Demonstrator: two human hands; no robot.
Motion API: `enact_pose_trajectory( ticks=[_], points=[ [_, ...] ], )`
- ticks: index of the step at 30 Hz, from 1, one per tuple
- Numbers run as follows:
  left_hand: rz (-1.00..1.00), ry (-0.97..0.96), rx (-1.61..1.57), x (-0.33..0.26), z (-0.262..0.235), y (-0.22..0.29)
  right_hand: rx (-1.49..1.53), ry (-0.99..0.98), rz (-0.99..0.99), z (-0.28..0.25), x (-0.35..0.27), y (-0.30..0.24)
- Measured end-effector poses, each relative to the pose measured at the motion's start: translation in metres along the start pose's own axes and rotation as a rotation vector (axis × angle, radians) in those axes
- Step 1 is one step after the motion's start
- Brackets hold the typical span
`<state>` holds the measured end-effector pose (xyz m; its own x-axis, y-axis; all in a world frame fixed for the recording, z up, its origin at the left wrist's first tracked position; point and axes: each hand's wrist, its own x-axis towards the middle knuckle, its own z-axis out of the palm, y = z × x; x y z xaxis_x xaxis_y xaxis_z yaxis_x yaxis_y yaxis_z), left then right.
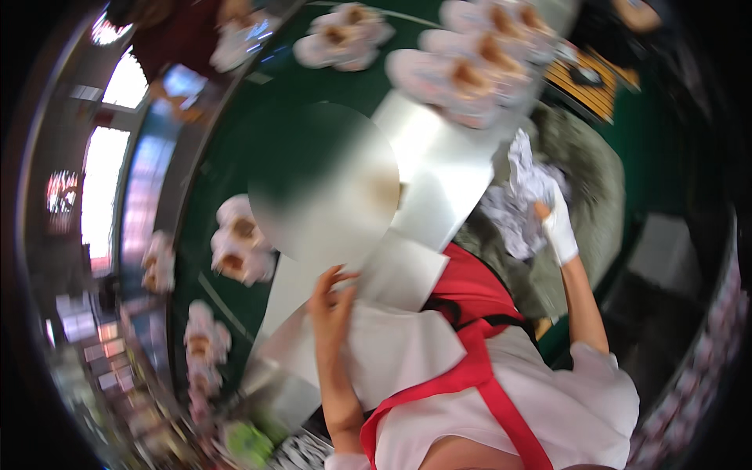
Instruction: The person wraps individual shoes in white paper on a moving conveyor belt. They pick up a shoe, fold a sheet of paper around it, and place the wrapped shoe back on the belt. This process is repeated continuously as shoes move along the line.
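White paper sheet [392, 345] under left hand [333, 301]

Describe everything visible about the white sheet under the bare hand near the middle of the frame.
The white sheet looks like thin paper or wrap, pale and unprinted, blurred by motion. It lies fairly flat beside other overlapping white sheets on the green surface. The left hand, bare, rests its fingers on the upper edge. A red apron strap crosses its lower corner.

Clear wrapped food packs [462, 74] lie along the green counter [235, 180]; blurred, brightly lit screens [184, 78] stand at upper left.
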<state>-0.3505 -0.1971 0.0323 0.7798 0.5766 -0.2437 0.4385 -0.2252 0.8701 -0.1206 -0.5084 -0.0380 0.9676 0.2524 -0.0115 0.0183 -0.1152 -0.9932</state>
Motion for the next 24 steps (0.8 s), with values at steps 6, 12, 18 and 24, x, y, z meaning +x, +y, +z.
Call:
enact_pose_trajectory(
  ticks=[6, 12, 18, 24],
  points=[
    [0.24, -0.157, -0.467, 0.008, 0.01, 0.016, -0.217, -0.832, -0.374, 0.164, -0.023, -0.104],
    [0.102, 0.19, -0.631, -0.03, -0.035, 0.007, 0.155, -0.898, 0.041, 0.212, -0.005, -0.09],
    [0.191, 0.169, -0.288, -0.026, -0.032, 0.001, 0.09, -1.309, 0.014, 0.241, -0.01, -0.117],
    [0.05, 0.403, -0.558, -0.025, -0.048, -0.021, 0.156, -1.01, 0.238, 0.247, 0.006, -0.118]
  ],
)
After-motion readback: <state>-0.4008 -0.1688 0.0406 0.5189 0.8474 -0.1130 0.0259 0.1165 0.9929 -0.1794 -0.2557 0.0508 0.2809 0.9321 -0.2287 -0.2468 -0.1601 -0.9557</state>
